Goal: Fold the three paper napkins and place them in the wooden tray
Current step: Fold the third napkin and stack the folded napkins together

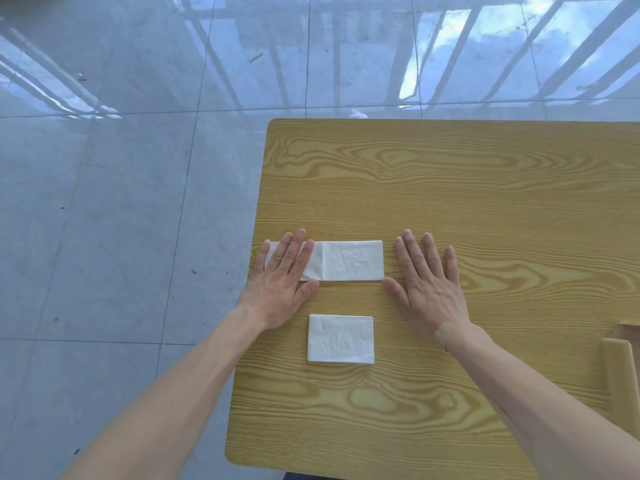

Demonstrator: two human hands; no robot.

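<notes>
With your left hand [284,271] flat on the long napkin [346,260] and your right hand [427,278] spread beside it, a careless fold may skew; the wooden tray [620,372], barely visible, sits right.

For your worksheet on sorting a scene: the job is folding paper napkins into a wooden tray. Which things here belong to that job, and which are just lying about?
Belongs to the job:
long napkin, under the left hand
small folded napkin
wooden tray, at the right edge
right hand, flat on the table

Just lying about:
white scrap beyond the table's far edge
</notes>
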